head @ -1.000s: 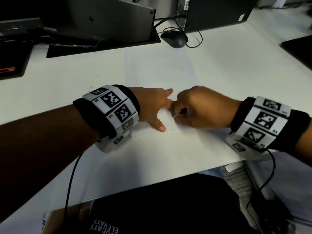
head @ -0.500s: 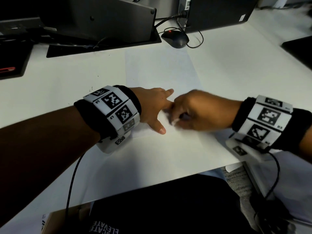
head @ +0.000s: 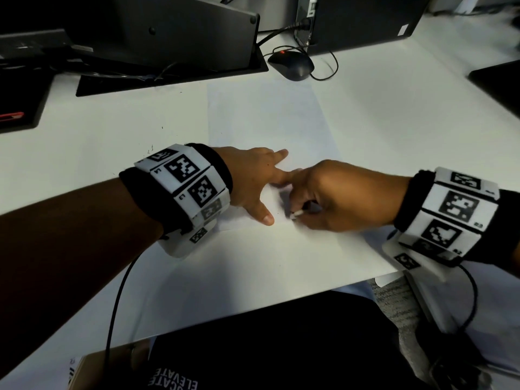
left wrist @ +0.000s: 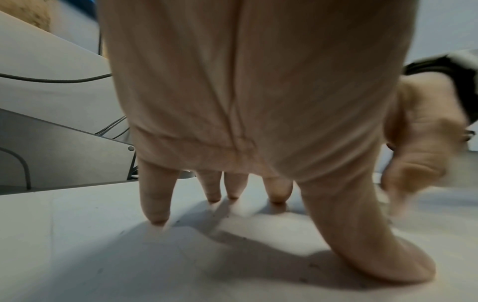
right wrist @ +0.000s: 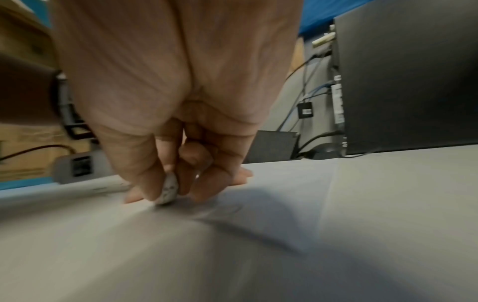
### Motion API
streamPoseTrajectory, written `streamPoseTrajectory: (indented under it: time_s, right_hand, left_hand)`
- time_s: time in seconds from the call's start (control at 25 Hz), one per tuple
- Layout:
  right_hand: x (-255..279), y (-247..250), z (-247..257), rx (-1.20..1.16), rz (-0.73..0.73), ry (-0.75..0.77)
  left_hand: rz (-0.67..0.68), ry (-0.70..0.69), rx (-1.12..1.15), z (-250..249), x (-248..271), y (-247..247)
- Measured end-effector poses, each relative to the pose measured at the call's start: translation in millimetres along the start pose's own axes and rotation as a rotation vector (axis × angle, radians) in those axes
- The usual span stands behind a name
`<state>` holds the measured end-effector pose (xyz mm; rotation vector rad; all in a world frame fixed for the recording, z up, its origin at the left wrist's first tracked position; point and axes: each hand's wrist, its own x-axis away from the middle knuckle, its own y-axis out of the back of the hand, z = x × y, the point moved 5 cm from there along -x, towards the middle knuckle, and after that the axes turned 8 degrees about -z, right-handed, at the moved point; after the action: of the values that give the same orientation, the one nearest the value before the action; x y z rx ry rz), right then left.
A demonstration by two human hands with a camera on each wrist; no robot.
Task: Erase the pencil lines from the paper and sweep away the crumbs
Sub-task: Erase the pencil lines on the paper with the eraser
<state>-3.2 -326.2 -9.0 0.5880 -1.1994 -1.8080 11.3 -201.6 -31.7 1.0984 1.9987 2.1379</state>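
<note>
Pinching eraser (right wrist: 169, 191) — clearest at right wrist — left hand (head: 253, 178) pins paper (head: 267, 116).

In the head view the right hand (head: 334, 197) covers most of the eraser (head: 296, 214); only its white tip shows at the hand's 9 o'clock. Pencil lines on the paper (head: 267, 119) are too faint to make out. In the left wrist view the right hand (left wrist: 419, 147), at 3 o'clock, is motion-blurred. The monitor (head: 168, 26) at 11 o'clock is cut off by the top edge.
</note>
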Motion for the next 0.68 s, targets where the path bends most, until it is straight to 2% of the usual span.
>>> streamPoseTrajectory:
  time_s: [0.12,0.24,0.32,0.4,0.52,0.68]
  right_hand:
    - [-0.6,8.5,-10.5,0.035,-0.091,-0.047]
    - [2.0,2.5,-5.5,-0.031,-0.015,0.018]
    - [2.1,6.2,-10.1,-0.024,-0.065,0.002]
    - [0.7,13.0,-22.7,0.025,-0.156,-0.065]
    - [1.0,12.0,-29.3,0.021,-0.143,-0.102]
    - [1.3,9.9,-20.0,0.035,-0.132,-0.072]
  left_hand:
    - [0.004,0.012,-0.023,-0.4,-0.5,0.5]
    - [0.008,0.008,-0.025,0.9,1.0,-0.8]
    - [0.003,0.010,-0.017,2.8,1.4,0.0]
    - [-0.045,0.020,0.029,1.7,1.0,3.4]
    - [-0.194,-0.020,0.119,-8.1,-4.2,11.9]
    - [-0.120,0.013,0.038,-10.2,-8.6,6.4]
